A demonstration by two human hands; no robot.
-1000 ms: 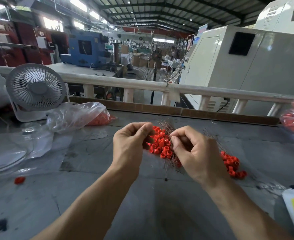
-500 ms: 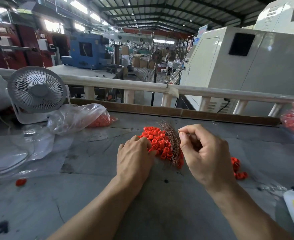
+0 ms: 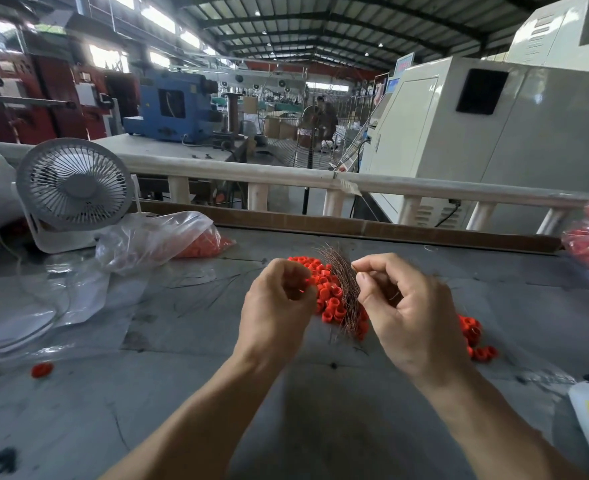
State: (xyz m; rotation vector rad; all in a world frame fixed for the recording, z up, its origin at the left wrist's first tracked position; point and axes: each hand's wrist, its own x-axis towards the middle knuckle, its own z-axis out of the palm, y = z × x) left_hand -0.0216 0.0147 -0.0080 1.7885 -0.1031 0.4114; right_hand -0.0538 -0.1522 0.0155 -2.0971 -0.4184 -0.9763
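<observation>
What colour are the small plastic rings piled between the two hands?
The rings are bright orange-red; the head view shows them best.

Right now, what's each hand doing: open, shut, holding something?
Left hand: curled, pinching what looks like a red cap at its fingertips.
Right hand: thumb and forefinger pinch a thin wire.

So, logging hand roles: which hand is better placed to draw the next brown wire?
Right, probably: on the right hand, thumb and forefinger meet at the bundle of thin brown wires; the left hand curls over the red plastic rings.
</observation>
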